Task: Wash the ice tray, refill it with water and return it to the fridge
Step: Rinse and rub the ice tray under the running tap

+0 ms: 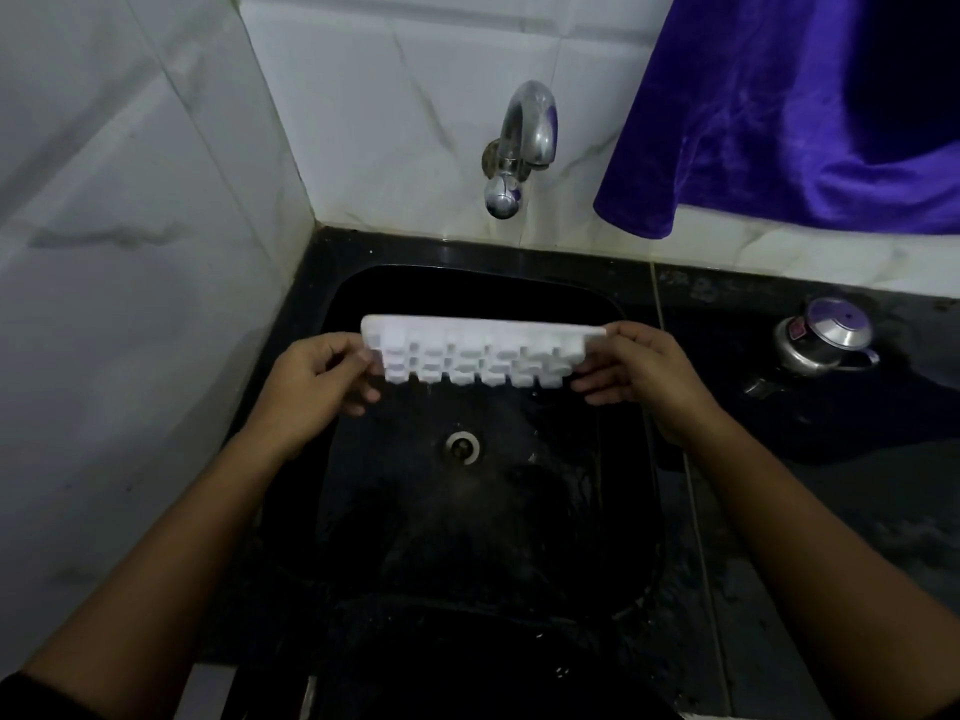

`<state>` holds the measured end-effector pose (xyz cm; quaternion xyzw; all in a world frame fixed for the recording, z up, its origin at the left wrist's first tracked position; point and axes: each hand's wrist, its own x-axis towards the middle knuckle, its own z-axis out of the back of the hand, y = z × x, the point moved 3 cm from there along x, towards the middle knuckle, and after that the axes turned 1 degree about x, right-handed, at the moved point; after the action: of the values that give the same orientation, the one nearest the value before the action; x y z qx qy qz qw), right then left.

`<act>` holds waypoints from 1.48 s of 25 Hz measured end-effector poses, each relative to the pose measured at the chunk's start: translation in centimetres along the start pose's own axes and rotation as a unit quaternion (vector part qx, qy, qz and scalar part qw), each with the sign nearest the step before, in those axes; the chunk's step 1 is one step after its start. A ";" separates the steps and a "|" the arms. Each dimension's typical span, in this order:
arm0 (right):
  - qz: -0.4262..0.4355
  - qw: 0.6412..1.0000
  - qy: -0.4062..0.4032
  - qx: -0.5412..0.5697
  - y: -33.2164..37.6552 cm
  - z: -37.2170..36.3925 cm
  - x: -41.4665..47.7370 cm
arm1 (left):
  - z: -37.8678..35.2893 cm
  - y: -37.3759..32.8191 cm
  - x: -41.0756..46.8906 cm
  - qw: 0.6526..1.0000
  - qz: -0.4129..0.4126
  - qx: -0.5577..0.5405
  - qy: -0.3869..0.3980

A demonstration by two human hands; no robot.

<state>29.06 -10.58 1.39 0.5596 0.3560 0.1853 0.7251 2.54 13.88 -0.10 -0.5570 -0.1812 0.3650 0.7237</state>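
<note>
Ice tray (480, 353), tilted with cell bottoms toward the viewer, spans lengthwise between left hand (317, 379) and right hand (636, 374); each pinches one end, above the sink (631, 459), below the tap (524, 142).

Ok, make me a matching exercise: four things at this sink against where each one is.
Things: 1 ice tray; 2 tap; 3 purple cloth; 4 steel pot.
Places: A on the counter right of the sink; B held over the sink; C hanging at top right; D on the tiled wall.
Pairs: 1-B; 2-D; 3-C; 4-A.
</note>
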 end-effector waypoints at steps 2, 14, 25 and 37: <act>-0.029 0.997 0.034 0.064 -0.8 0.4 0.0 | -0.6 0.8 -0.1 0.993 0.048 -0.112 0.001; -0.042 0.994 0.059 0.076 -2.7 -2.1 3.2 | -3.9 2.7 2.7 0.906 0.167 -0.385 0.047; -0.070 0.997 0.020 0.000 3.7 -5.2 12.2 | -3.3 3.0 4.7 0.910 0.202 -0.361 -0.013; -0.079 0.986 0.020 0.149 10.0 -9.2 17.6 | -3.6 3.7 5.9 0.909 0.204 -0.364 -0.007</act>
<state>35.66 10.45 4.23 0.6276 0.4373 0.0839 0.6387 7.71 16.14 -5.54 -0.8040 -0.1891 0.4177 0.3787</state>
